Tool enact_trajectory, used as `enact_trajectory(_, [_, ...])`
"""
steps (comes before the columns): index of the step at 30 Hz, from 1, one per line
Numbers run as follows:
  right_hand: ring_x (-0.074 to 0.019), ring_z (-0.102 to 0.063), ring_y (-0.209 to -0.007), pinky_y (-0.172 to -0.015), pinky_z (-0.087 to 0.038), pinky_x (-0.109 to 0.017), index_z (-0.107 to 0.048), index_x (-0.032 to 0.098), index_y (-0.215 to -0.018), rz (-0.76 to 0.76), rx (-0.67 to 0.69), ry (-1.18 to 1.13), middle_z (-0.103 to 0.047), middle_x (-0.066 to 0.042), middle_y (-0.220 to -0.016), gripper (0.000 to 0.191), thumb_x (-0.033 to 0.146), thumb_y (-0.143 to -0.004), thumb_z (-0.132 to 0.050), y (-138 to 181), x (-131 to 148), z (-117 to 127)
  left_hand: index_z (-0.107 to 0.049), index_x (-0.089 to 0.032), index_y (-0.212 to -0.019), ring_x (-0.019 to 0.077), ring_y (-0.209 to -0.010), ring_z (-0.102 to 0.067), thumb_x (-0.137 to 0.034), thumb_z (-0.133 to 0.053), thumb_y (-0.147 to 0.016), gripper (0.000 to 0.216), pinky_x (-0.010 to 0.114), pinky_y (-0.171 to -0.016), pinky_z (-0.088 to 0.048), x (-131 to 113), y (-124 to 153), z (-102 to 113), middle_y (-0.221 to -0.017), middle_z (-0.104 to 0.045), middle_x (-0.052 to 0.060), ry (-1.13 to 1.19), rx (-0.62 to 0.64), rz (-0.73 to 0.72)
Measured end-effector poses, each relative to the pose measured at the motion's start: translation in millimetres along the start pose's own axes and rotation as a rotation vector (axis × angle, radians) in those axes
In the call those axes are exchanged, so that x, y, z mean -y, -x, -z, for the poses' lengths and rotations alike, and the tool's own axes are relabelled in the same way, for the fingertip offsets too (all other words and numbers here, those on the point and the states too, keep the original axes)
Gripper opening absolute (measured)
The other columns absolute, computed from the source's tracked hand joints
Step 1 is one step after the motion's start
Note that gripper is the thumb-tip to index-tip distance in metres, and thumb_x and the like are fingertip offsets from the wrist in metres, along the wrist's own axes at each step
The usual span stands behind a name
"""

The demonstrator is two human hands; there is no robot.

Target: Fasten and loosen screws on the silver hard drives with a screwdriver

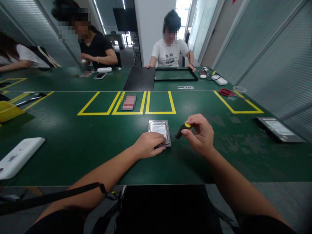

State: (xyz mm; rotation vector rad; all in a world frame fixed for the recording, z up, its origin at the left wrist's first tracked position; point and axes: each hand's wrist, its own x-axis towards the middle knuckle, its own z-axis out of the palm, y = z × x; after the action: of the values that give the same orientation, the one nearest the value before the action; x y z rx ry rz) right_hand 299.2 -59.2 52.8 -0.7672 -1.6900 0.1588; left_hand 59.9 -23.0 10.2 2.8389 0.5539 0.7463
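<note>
A silver hard drive (160, 129) with a white label lies flat on the green table (73, 143), just in front of me. My left hand (148, 145) rests on its near edge, fingers curled over the corner and pressing it down. My right hand (200, 134) pinches a small screwdriver (180, 130) with a black handle and yellow cap. The tool slants down to the left, and its thin tip meets the drive's near right corner.
Yellow tape boxes (126, 104) mark the table beyond the drive; one holds a pink item (129, 102). A white device (17, 156) lies at the left, a yellow bin (8, 110) further left, a dark tablet-like slab (279, 129) at the right. Three people sit across the table.
</note>
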Motion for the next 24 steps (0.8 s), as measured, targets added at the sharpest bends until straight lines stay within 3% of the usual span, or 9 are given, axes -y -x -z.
enact_trajectory(8, [-0.016,-0.064,-0.089,-0.074,-0.051,-0.031,-0.064,0.021,-0.111,-0.004,0.045,0.041,-0.068,-0.004,-0.105,0.019,0.018,-0.094,-0.056,-2,10,5,-0.066,-0.018,-0.102,0.0215,-0.102,-0.069,-0.033,-0.058,-0.092,0.02,0.034,-0.089,-0.054,6,2,-2,-0.109,-0.073,0.007,0.007,0.019,-0.024])
enact_trajectory(11, [-0.017,-0.062,-0.093,-0.07,-0.049,-0.03,-0.065,0.022,-0.111,0.025,0.046,0.029,-0.066,-0.005,-0.104,0.019,0.02,-0.092,-0.061,-4,11,4,-0.066,-0.018,-0.104,0.0215,-0.103,-0.069,-0.033,-0.059,-0.092,0.021,0.035,-0.089,-0.054,6,2,-2,-0.111,-0.072,0.007,0.0,0.009,-0.023])
enact_trajectory(16, [-0.0136,-0.056,-0.081,-0.061,-0.043,-0.025,-0.067,0.023,-0.108,0.069,0.019,0.054,-0.06,-0.003,-0.092,0.022,0.021,-0.087,-0.072,-8,12,-1,-0.067,-0.018,-0.103,0.0209,-0.102,-0.069,-0.032,-0.058,-0.092,0.02,0.035,-0.09,-0.053,4,2,-2,-0.109,-0.073,0.008,-0.007,-0.009,-0.023])
enact_trajectory(24, [-0.016,-0.061,-0.088,-0.074,-0.049,-0.032,-0.063,0.022,-0.118,-0.012,0.086,0.03,-0.067,-0.005,-0.109,0.027,0.016,-0.093,-0.055,-7,19,1,-0.067,-0.018,-0.103,0.0208,-0.103,-0.069,-0.031,-0.058,-0.092,0.019,0.036,-0.091,-0.053,4,1,-1,-0.109,-0.073,0.007,0.012,-0.006,-0.009])
